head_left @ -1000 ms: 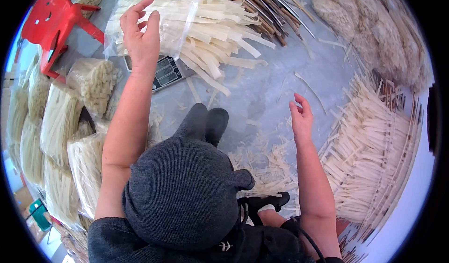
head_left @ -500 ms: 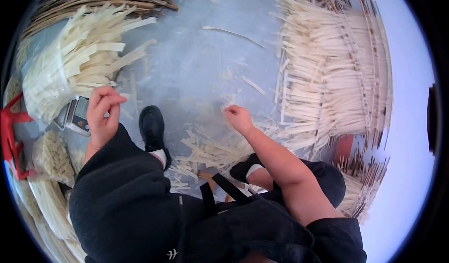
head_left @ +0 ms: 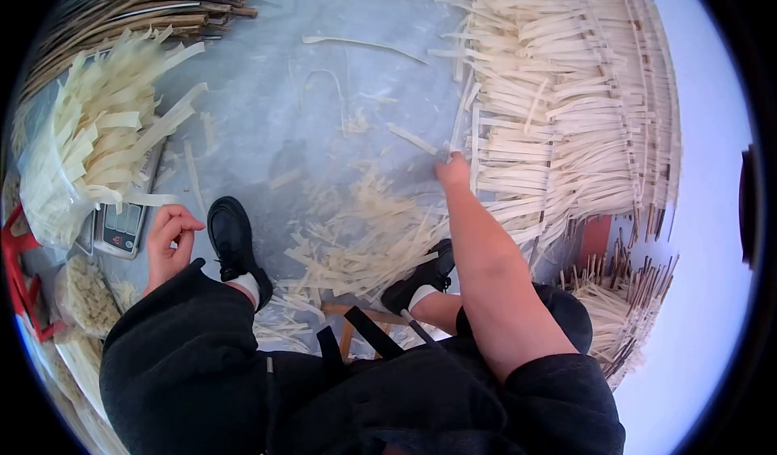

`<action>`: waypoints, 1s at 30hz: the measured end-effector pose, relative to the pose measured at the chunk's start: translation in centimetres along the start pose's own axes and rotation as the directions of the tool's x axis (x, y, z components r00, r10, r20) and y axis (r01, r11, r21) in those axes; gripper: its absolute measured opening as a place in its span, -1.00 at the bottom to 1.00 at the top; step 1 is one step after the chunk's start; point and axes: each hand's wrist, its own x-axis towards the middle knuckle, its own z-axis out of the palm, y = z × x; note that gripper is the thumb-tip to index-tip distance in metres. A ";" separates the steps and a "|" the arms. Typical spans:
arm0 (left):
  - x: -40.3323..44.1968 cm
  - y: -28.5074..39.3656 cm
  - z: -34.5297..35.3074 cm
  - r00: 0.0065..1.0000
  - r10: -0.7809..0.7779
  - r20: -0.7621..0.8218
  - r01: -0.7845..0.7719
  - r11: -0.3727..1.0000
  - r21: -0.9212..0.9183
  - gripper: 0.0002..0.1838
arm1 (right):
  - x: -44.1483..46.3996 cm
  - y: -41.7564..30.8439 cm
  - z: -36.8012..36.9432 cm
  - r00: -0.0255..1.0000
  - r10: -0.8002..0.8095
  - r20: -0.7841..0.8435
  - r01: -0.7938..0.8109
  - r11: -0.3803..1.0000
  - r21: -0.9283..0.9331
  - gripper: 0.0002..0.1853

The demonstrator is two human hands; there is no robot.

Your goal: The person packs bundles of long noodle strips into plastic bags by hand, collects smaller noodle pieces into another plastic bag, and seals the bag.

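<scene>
My left hand (head_left: 168, 243) is above my left thigh, its fingers curled toward the thumb in a pinch. Anything between those fingertips is too small to make out. A bag of pale flat strips (head_left: 105, 131) lies just beyond it on a digital scale (head_left: 123, 227). My right arm reaches forward, and my right hand (head_left: 453, 172) is closed at the edge of a large stack of pale strips (head_left: 526, 123). From its fingers a thin pale strip (head_left: 459, 125) extends away, partly blurred. My right fingertips are mostly hidden behind the hand.
Loose strips and scraps (head_left: 364, 228) litter the grey floor between my shoes. Dark sticks (head_left: 162, 6) lie at the far left. A red stool-like object (head_left: 20, 277) and a bag of small pale pieces (head_left: 85, 297) sit left. More stick-ended strips (head_left: 619, 309) stand right.
My right hand has moved right and forward to the edge of the large stack. My left hand appears lower, beside the scale; the whole view has also shifted.
</scene>
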 end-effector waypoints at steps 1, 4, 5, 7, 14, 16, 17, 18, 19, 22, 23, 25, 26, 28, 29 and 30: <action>0.1 0.1 0.2 1.000 -0.001 0.003 0.001 1.000 0.001 -0.75 | -0.6 -0.7 0.0 1.000 0.002 0.003 -0.002 1.000 0.000 -0.40; 0.2 0.4 0.4 1.000 -0.001 0.026 0.000 1.000 0.016 -0.75 | -3.0 -1.6 1.1 0.999 0.037 0.039 -0.037 0.999 0.019 -0.42; 0.3 0.4 0.5 1.000 0.005 0.014 -0.006 1.000 0.017 -0.75 | -3.6 -1.7 1.6 1.000 0.009 -0.023 -0.008 0.999 0.051 -0.44; 0.5 0.5 0.5 1.000 0.014 0.002 -0.014 1.000 0.018 -0.75 | -3.8 -1.3 1.8 0.996 -0.015 -0.088 0.023 0.996 0.082 -0.46; 1.5 3.8 -4.6 0.971 0.223 -0.091 -0.218 0.974 0.060 -0.75 | 1.6 0.0 4.9 0.954 -0.238 -0.180 0.257 0.962 0.092 -0.69; 1.8 4.2 -7.3 0.939 0.264 -0.221 -0.240 0.962 0.130 -0.77 | -1.8 -3.2 3.4 0.953 -0.208 -0.222 0.274 0.903 0.331 -0.72; 2.0 3.9 -8.5 0.872 0.239 -0.427 -0.198 0.970 0.138 -0.78 | -2.6 -3.9 3.3 0.953 -0.170 -0.252 0.290 0.754 0.590 -0.74; 2.3 3.5 -9.5 0.767 0.205 -0.609 -0.163 0.979 0.125 -0.78 | -4.2 -6.0 2.0 0.950 -0.191 -0.248 0.304 0.750 0.587 -0.74; 3.1 2.9 -10.7 0.677 0.168 -0.717 -0.127 0.986 0.111 -0.80 | -7.4 -8.9 0.0 0.928 -0.278 -0.250 0.368 0.558 0.744 -0.78; 5.7 1.9 -13.6 0.610 0.122 -0.783 0.170 0.945 0.280 -0.69 | -16.7 -16.8 -5.9 0.818 -0.532 -0.219 0.382 0.218 0.898 -0.81; 6.5 0.6 -14.1 0.617 0.114 -0.778 0.249 0.910 0.331 -0.67 | -18.7 -18.7 -7.6 0.754 -0.646 -0.121 0.325 0.207 0.923 -0.80; 7.1 -2.0 -15.3 0.679 0.058 -0.732 0.266 0.910 0.318 -0.67 | -21.3 -22.1 -10.6 0.661 -0.750 -0.036 0.285 0.207 0.936 -0.80; 7.2 -2.9 -15.8 0.740 -0.002 -0.673 0.290 0.903 0.316 -0.66 | -22.2 -23.7 -11.6 0.559 -0.826 0.073 0.240 0.246 0.939 -0.80; 7.4 -3.5 -16.8 0.740 -0.185 -0.647 0.219 0.975 -0.028 -0.68 | -23.2 -26.5 -12.8 0.437 -0.881 0.184 0.204 0.296 0.933 -0.81; 7.2 -3.7 -17.0 0.759 -0.340 -0.556 0.142 0.919 -0.367 -0.69 | -23.3 -27.7 -13.1 0.397 -0.887 0.236 0.203 0.336 0.920 -0.80; 6.9 -3.7 -17.2 0.754 -0.344 -0.559 0.139 0.916 -0.376 -0.69 | -23.5 -28.9 -13.4 0.358 -0.888 0.287 0.204 0.375 0.904 -0.79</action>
